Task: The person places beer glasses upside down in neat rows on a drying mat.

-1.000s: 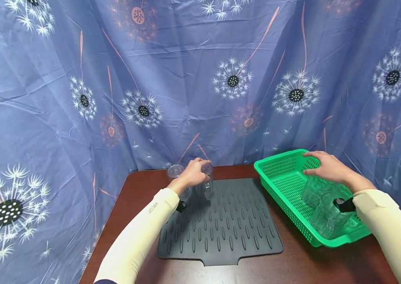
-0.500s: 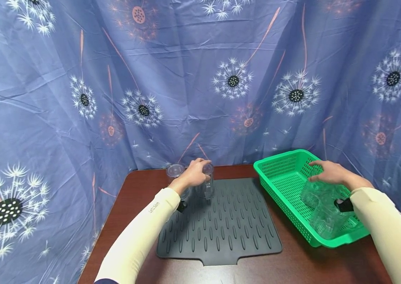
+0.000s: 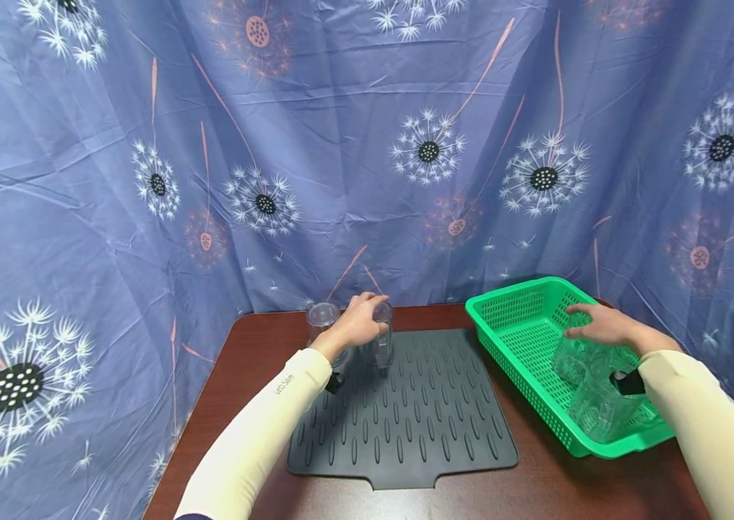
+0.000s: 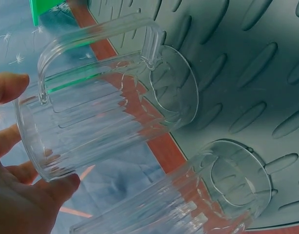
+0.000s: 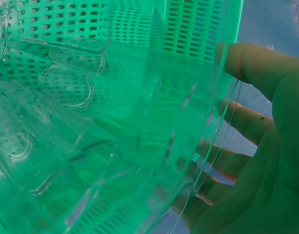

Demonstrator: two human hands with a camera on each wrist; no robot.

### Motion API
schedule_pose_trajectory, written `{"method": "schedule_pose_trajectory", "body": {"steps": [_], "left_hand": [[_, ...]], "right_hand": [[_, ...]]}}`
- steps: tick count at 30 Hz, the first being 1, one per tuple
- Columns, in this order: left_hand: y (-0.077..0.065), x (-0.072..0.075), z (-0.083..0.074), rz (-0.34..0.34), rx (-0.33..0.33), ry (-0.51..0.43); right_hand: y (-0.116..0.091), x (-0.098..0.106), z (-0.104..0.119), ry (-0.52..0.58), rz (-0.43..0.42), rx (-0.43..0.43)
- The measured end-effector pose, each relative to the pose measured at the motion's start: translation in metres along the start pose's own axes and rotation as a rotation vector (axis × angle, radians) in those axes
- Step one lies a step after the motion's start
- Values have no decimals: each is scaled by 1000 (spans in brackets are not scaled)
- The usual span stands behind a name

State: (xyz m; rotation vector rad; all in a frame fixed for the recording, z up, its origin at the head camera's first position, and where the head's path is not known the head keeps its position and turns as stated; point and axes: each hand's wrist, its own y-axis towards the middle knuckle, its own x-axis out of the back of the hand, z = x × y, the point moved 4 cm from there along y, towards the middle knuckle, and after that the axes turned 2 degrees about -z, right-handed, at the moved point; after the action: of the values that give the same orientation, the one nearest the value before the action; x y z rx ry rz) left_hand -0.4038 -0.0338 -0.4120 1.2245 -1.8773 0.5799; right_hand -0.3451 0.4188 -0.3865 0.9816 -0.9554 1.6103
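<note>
On the grey drying mat (image 3: pixel 432 404), a clear ribbed mug (image 4: pixel 101 117) stands upright. My left hand (image 3: pixel 362 321) grips this mug around its rim from above, thumb near the handle side and fingers across from it. Just left of it stands a second clear mug (image 3: pixel 323 314), partly hidden by my hand. Over the green basket (image 3: pixel 523 375), my right hand (image 3: pixel 609 326) holds the rim of a clear mug (image 5: pixel 178 112); its fingers show through the transparent wall. More clear mugs (image 3: pixel 597 412) lie in the basket's near part, overlapping in the head view.
The brown table (image 3: pixel 263 339) shows around the mat, with the basket to its right. A blue dandelion-print curtain (image 3: pixel 354 180) hangs behind the table and on both sides. Dark camera mounts (image 3: pixel 627 381) sit on the wrists.
My right hand has come down and slightly right onto the mug in the basket, its fingers closing in. My left hand and its mug stay almost in place.
</note>
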Motion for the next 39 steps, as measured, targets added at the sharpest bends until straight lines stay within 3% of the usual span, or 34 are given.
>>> {"method": "schedule_pose_trajectory", "body": {"steps": [12,23,32,39], "left_hand": [[-4,3,-3,-76,-14,105],[-16,1,0,-156,-6,116],[-25,3,-8,-221,-60,162],[-40,5,-14,-279,-105,121]], "right_hand": [[2,-7,0,5,-2,20],[4,-13,-2,3,31,5],[3,-7,-1,-41,33,-7],[4,-3,0,-90,0,-21]]}}
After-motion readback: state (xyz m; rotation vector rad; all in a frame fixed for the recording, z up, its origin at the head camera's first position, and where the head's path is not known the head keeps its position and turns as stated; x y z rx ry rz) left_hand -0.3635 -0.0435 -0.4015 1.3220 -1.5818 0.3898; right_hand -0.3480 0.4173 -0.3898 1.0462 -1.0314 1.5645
